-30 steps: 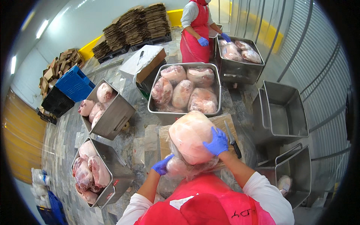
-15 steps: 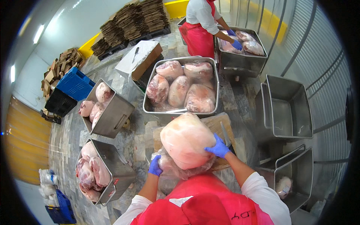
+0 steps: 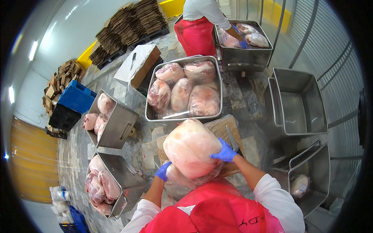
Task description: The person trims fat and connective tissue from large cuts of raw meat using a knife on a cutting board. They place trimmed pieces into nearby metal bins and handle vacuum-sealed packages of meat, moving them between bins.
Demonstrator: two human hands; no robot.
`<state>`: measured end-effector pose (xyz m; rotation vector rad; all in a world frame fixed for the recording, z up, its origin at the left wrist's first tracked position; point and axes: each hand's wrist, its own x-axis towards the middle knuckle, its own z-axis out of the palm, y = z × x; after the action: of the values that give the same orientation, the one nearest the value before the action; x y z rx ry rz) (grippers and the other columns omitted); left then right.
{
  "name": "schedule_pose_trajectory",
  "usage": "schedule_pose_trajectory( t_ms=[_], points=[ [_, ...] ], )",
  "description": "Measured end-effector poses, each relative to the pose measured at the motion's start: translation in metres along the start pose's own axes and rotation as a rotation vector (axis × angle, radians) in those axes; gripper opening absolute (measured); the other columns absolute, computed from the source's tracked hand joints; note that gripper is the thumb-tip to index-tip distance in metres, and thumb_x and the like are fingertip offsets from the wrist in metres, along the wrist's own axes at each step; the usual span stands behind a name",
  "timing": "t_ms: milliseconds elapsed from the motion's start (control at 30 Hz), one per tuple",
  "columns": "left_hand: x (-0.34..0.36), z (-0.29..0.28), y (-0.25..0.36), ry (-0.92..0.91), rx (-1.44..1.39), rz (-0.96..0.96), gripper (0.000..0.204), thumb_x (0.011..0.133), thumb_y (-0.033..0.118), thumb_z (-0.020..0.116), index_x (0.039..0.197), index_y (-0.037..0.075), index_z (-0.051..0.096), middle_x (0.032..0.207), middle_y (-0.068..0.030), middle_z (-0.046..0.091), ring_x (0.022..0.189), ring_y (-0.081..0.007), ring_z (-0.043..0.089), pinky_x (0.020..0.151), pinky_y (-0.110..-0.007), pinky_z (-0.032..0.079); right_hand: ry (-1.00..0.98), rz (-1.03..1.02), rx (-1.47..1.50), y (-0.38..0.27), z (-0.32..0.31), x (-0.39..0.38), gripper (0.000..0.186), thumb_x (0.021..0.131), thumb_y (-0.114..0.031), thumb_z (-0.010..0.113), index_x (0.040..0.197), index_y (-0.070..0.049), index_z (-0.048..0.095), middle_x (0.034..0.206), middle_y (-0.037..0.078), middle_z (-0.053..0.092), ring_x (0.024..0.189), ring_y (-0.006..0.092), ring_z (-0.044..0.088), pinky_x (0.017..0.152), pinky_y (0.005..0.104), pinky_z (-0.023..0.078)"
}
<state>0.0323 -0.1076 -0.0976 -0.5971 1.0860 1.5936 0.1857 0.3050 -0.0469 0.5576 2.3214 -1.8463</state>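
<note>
A large pale ham (image 3: 191,149) fills the space before my red apron, with clear plastic bag film (image 3: 185,179) bunched around its lower side. My right hand (image 3: 224,151), in a blue glove, presses against the ham's right side with the thumb along its edge. On the lower left, my left hand (image 3: 163,171), also gloved, is closed on the bag film beside the ham; its fingertips are partly hidden. Under the ham lies a wooden cutting board (image 3: 219,126), and a knife (image 3: 232,139) rests on its right part, near my right hand.
Bagged hams sit in a steel bin (image 3: 146,110) ahead. Two more bins (image 3: 123,130) (image 3: 132,186) with meat stand left. On the right are a steel bin (image 3: 299,134) and another holding one bagged piece (image 3: 300,185). A co-worker (image 3: 196,37) reaches into a far bin (image 3: 243,60).
The view has shifted slightly. My hands keep hold of the ham and its bag, with the ham tipped a little. The co-worker has leaned further over the far bin.
</note>
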Motion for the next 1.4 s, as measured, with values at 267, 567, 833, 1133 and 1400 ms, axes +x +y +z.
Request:
schedule_pose_trajectory(
  t_ms=[267,567,833,1133,1400],
  points=[
    [-0.05,0.055,-0.037,-0.079,0.91,0.535,0.04,0.091,0.017,0.065,0.128,0.002,0.065,0.113,-0.0107,0.073,0.091,-0.0208,0.068,0.081,-0.038,0.055,-0.014,0.03,0.045,0.019,-0.005,0.011,0.123,0.066,-0.053,0.092,0.155,0.006,0.03,0.153,0.022,0.045,0.14,0.0321,0.046,0.117,0.0432,0.037],
    [-0.207,0.184,0.025,0.185,1.349,0.784,0.048,0.07,0.024,0.081,0.11,0.003,0.066,0.075,-0.0112,0.062,0.06,-0.0239,0.058,0.056,-0.04,0.047,-0.041,0.549,0.629,-0.052,0.033,-0.034,0.078,0.095,-0.056,0.064,0.152,-0.006,0.046,0.15,0.014,0.052,0.143,0.0231,0.041,0.117,0.0416,0.032],
    [-0.226,0.189,0.067,0.05,1.218,1.012,0.008,0.089,0.013,0.068,0.09,0.008,0.061,0.077,-0.0022,0.06,0.066,-0.0175,0.055,0.058,-0.035,0.047,-0.208,0.247,0.548,-0.115,0.032,-0.009,0.079,0.097,-0.07,0.047,0.153,-0.015,0.047,0.156,0.008,0.047,0.143,0.0249,0.04,0.12,0.0405,0.027],
    [-0.25,0.143,0.048,0.103,0.573,0.763,0.015,0.098,0.019,0.064,0.105,0.006,0.069,0.093,-0.007,0.069,0.082,-0.0185,0.066,0.069,-0.037,0.054,0.052,-0.04,-0.474,-0.127,-0.034,0.038,0.109,0.069,-0.066,0.081,0.156,-0.014,0.04,0.161,0.025,0.031,0.147,0.038,0.036,0.121,0.0441,0.031],
    [-0.323,0.003,-0.027,0.002,0.691,0.657,0.022,0.093,0.018,0.066,0.103,-0.001,0.071,0.099,-0.0123,0.072,0.087,-0.0244,0.068,0.076,-0.04,0.055,0.114,-0.097,-0.962,-0.176,0.034,-0.005,0.099,0.07,-0.06,0.081,0.153,-0.02,0.043,0.161,0.021,0.03,0.147,0.0483,0.029,0.119,0.0532,0.032]
  ],
)
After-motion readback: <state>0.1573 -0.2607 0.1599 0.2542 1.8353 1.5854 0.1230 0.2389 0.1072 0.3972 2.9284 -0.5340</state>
